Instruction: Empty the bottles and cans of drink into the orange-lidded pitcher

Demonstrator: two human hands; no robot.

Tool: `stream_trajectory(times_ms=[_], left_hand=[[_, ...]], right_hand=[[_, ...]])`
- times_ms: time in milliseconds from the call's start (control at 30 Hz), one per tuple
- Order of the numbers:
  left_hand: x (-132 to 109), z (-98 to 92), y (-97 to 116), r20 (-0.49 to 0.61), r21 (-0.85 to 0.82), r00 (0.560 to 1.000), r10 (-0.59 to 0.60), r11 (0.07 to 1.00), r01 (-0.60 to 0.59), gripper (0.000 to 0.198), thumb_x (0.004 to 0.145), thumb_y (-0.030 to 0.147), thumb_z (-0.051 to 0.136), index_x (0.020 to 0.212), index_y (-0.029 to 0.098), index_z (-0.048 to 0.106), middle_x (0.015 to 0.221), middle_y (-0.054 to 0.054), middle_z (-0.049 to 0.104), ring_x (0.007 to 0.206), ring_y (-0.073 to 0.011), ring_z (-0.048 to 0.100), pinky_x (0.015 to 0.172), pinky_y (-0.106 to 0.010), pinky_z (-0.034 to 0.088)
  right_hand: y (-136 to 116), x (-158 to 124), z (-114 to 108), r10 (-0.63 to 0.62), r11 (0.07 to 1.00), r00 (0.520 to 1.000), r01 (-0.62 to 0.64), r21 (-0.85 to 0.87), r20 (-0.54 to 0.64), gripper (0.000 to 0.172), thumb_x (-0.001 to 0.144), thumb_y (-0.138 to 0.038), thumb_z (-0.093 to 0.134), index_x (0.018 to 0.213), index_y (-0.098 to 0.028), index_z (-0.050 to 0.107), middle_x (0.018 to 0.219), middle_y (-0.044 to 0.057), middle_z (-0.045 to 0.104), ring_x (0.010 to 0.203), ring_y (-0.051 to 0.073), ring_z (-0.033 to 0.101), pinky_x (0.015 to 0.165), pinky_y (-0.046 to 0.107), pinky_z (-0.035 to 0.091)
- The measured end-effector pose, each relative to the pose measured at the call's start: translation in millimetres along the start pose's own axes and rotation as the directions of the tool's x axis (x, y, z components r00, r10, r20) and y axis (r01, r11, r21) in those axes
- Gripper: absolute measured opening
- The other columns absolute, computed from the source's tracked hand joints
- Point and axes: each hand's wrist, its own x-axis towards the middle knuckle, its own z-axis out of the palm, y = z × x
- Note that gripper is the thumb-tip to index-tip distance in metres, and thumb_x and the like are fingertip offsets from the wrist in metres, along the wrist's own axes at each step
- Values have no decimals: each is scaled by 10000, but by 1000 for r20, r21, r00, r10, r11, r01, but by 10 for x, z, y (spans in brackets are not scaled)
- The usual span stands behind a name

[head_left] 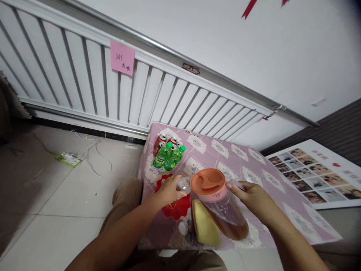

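My right hand (pixel 251 195) is closed around the handle of a clear pitcher (pixel 228 214). The pitcher has an orange lid (pixel 208 180) and some brown liquid inside, and it leans at an angle over the table. In my left hand (pixel 168 190) is a small clear cup (pixel 184 184), held sideways close to the lid's left edge. Whether cup and lid touch, I cannot tell. Below my left hand lies a red scalloped mat (pixel 177 209). A second small clear container (pixel 182 227) stands near the front edge, beside a yellow, soft-looking piece (pixel 205 224).
Several drink cans (pixel 160 140) and two green-capped bottles (pixel 173 158) stand at the back left of the cloth-covered table (pixel 245 165). Behind it runs a white radiator (pixel 180 98). A photo board (pixel 318 173) leans at the right; cables (pixel 97 154) lie on the floor.
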Motion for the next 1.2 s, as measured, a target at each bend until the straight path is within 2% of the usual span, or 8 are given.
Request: stream_trajectory(times_ms=[233, 400, 600, 733, 867, 1200], left_hand=[[10, 18, -13, -7, 5, 1000, -2, 1000, 2, 671, 761, 361, 781, 1362, 243, 507, 1384, -102, 596, 1308, -322, 530, 1127, -478, 368], [23, 40, -37, -12, 15, 1000, 4, 1000, -4, 651, 762, 374, 780, 1344, 251, 517, 1379, -99, 601, 1304, -320, 530, 1126, -488, 368], [20, 37, -37, -15, 11, 1000, 10, 1000, -10, 653, 762, 374, 780, 1345, 250, 514, 1356, -105, 612, 1304, -326, 532, 1124, -498, 375], [21, 42, -38, -11, 11, 1000, 6, 1000, -6, 667, 764, 373, 778, 1359, 258, 498, 1383, -106, 596, 1316, -321, 521, 1130, -493, 369], [26, 49, -41, -10, 16, 1000, -6, 1000, 6, 684, 757, 374, 786, 1363, 242, 498, 1384, -119, 597, 1311, -333, 524, 1124, -509, 367], [14, 21, -13, -4, 24, 1000, -13, 1000, 14, 665, 757, 383, 785, 1348, 257, 508, 1373, -99, 606, 1311, -317, 523, 1128, -479, 366]], right_hand=[[-12, -4, 4, 7, 1000, 1000, -7, -18, 11, 569, 683, -748, 627, 602, -185, 649, 558, 0, 554, 562, 166, 492, 534, 278, 396], [-41, -10, -6, -12, 999, 1000, 12, -36, 1, 550, 705, -727, 615, 563, -195, 608, 541, -2, 543, 551, 167, 495, 523, 279, 399], [-43, -8, -10, -20, 999, 1000, 19, -51, -6, 545, 711, -722, 608, 578, -194, 634, 554, 8, 575, 559, 179, 519, 519, 284, 410], [-71, -13, -8, -28, 998, 1000, 27, -58, -11, 573, 686, -750, 611, 536, -197, 593, 512, -4, 527, 521, 161, 480, 490, 278, 384], [-95, -10, -17, -24, 997, 1000, 24, -72, 5, 588, 670, -771, 608, 565, -193, 621, 552, 8, 563, 557, 173, 505, 509, 283, 397], [-138, -1, -29, -47, 994, 999, 48, -94, 13, 605, 671, -785, 596, 534, -196, 590, 528, 4, 550, 539, 165, 488, 503, 280, 399]])
